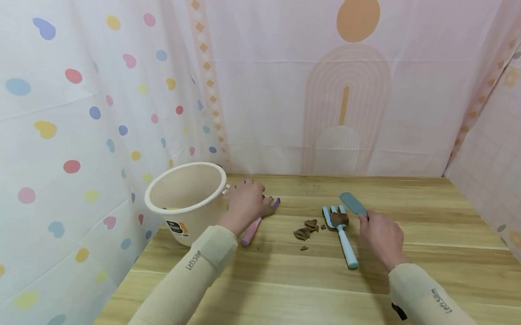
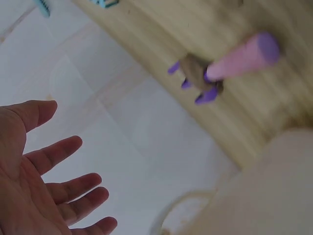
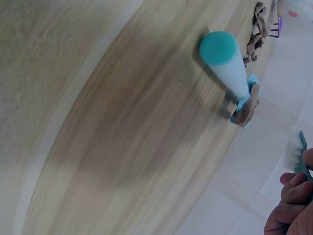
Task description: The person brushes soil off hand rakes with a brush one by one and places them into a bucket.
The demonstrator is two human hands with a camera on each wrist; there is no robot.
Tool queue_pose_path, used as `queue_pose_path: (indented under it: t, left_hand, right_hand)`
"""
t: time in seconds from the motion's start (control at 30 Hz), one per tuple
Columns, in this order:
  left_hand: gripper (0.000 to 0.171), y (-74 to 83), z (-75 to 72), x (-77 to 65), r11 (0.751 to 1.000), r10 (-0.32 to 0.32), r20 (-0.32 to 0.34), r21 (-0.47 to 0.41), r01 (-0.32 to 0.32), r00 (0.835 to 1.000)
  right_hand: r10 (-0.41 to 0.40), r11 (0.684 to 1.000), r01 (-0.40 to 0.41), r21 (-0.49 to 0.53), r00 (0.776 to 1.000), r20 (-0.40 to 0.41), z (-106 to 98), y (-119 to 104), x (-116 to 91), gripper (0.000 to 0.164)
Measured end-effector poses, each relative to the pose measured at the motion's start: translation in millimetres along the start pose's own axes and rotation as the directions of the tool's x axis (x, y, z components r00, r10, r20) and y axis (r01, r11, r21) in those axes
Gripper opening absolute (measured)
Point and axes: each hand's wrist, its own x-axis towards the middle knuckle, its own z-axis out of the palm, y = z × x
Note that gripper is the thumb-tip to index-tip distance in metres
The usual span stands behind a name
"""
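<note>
In the head view, my left hand point(image 1: 246, 205) is over the table beside the cream bucket point(image 1: 187, 205). Its fingers are spread in the left wrist view. Just below it lies a small garden fork with a pink handle point(image 2: 239, 61) and purple tines point(image 2: 208, 95); a brown crumpled piece point(image 2: 194, 70) covers part of its head. My right hand point(image 1: 383, 234) grips a blue-grey brush point(image 1: 353, 203) whose pale bristles show in the right wrist view. Left of that hand lies a light-blue garden fork point(image 1: 346, 246), tines away from me, a brown piece point(image 1: 339, 219) on them.
Several brown crumpled pieces point(image 1: 306, 230) lie between the two forks on the wooden table point(image 1: 289, 298). The bucket stands near the table's left back edge. Patterned curtains point(image 1: 262, 108) hang behind and at both sides.
</note>
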Motion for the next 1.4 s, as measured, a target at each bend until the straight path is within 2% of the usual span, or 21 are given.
queue_pose_path:
  t: [0.17, 0.23, 0.47, 0.67, 0.93, 1.17, 1.4]
  left_hand:
    - [0.040, 17.6, 22.6, -6.6, 1.000, -0.026, -0.009, -0.010, 0.026, 1.000]
    - [0.041, 24.0, 30.3, -7.3, 0.999, -0.040, 0.008, -0.015, 0.041, 0.999]
    - [0.061, 48.5, 51.4, -5.5, 0.995, -0.072, 0.097, -0.056, 0.078, 0.993]
    - [0.061, 75.7, 69.4, -6.3, 0.995, -0.084, 0.139, -0.047, 0.091, 0.987]
    - [0.059, 113.2, 85.9, -11.5, 0.995, -0.080, 0.137, -0.044, 0.087, 0.987]
    - [0.050, 142.6, 103.1, -14.2, 0.993, -0.061, 0.165, -0.087, 0.076, 0.984]
    - [0.062, 166.8, 111.6, -9.7, 0.995, -0.087, 0.192, -0.032, 0.095, 0.978]
  right_hand:
    - [-0.016, 1.000, 0.016, -0.016, 1.000, 0.008, -0.7, 9.9, 3.1, 0.029]
    - [-0.017, 1.000, 0.017, -0.023, 1.000, 0.010, -1.8, 15.3, 3.8, 0.028]
    - [0.009, 1.000, -0.008, -0.030, 1.000, 0.030, -8.0, 33.8, 3.3, 0.028]
    - [0.037, 0.999, -0.036, -0.034, 0.998, 0.048, -10.9, 42.7, 3.8, 0.029]
    - [0.044, 0.998, -0.042, -0.039, 0.997, 0.064, -15.3, 51.3, 4.7, 0.031]
    - [0.103, 0.994, -0.098, -0.057, 0.990, 0.099, -25.7, 68.8, 3.9, 0.034]
    - [0.135, 0.988, -0.127, -0.087, 0.987, 0.087, -33.0, 82.7, 4.8, 0.037]
